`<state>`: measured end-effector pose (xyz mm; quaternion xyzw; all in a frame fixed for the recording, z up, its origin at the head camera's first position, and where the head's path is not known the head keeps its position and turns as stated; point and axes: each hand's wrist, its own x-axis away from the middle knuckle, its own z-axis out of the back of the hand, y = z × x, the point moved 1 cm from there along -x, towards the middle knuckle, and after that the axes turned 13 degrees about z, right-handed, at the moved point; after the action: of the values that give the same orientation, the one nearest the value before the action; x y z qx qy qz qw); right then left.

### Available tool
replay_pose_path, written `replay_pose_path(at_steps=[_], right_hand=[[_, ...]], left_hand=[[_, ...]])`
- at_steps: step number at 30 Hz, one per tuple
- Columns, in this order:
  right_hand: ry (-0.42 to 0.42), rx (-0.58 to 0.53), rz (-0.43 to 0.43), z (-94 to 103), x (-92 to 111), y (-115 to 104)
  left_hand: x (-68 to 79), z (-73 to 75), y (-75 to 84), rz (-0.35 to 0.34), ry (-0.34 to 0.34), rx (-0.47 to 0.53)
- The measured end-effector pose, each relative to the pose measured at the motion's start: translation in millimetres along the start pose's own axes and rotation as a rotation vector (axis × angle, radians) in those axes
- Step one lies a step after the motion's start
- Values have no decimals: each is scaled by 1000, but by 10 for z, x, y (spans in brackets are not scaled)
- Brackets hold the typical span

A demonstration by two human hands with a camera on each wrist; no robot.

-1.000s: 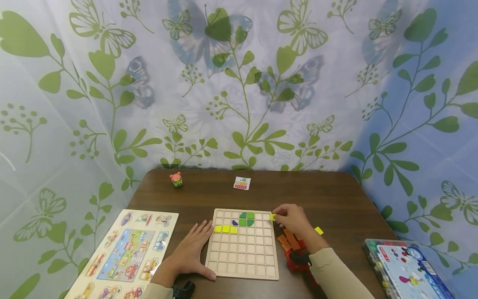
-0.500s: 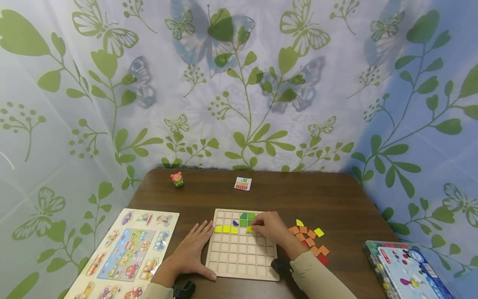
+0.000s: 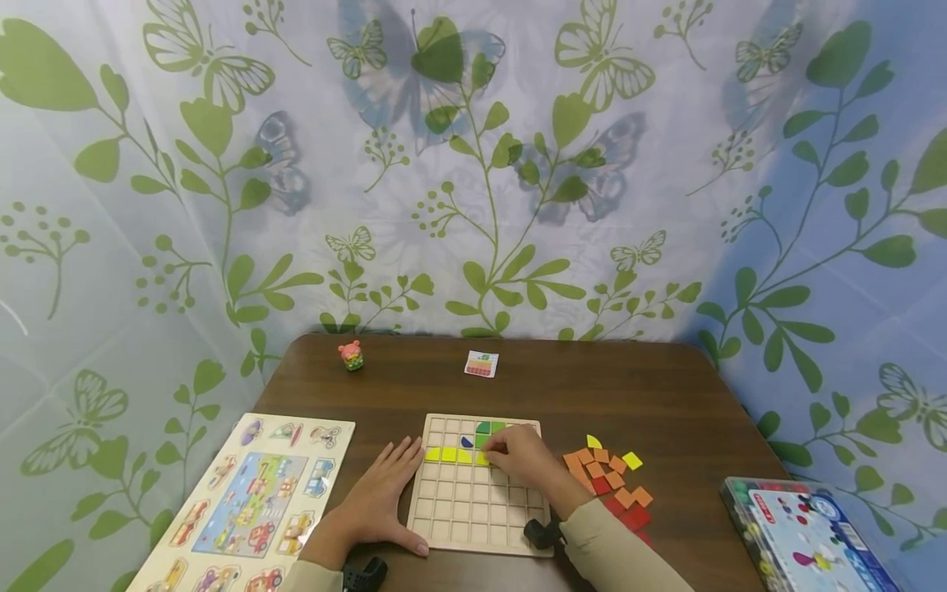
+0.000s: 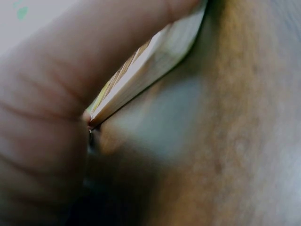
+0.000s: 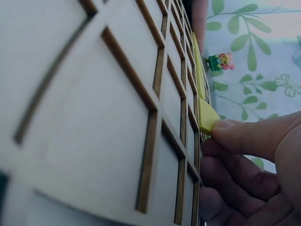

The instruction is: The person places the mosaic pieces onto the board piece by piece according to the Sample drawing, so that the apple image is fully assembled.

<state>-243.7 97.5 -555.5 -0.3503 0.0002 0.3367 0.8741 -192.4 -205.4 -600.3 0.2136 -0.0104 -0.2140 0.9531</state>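
A wooden grid board [image 3: 463, 511] lies on the table with green tiles [image 3: 482, 441], a dark blue piece [image 3: 466, 441] and a row of yellow tiles [image 3: 448, 454] in its upper cells. My right hand [image 3: 524, 457] reaches over the board and pinches a yellow tile [image 5: 207, 117] between thumb and fingers, at the right end of the yellow row. The right wrist view shows the thumb on this tile's edge, with one curved side visible. My left hand [image 3: 379, 493] rests along the board's left edge, fingers straight and thumb at the near corner.
Right of the board lie loose orange tiles [image 3: 596, 469], red tiles [image 3: 635, 516] and a yellow square [image 3: 632, 460]. A picture puzzle [image 3: 336, 427] lies left, a plastic box [image 3: 799, 526] right. Behind stand a pink-headed figurine [image 3: 351, 355] and a small pattern card [image 3: 481, 363].
My right hand has carried the yellow tile leftward from beyond the board's right edge to the end of the yellow row. My left hand has stayed put.
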Motion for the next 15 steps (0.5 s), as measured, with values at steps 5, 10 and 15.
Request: replay_pose_path(at_steps=[5,10,15], right_hand=[[6,8,-34,-40,-7,-23],[22,5,-61,-62,-1,-41],[39,-2,-60,-80,7,-34]], left_hand=[[0,-2,-10,2,-5,5],[-3,2,-5,12,-15,5],[-4,9,10,22,-24,3]])
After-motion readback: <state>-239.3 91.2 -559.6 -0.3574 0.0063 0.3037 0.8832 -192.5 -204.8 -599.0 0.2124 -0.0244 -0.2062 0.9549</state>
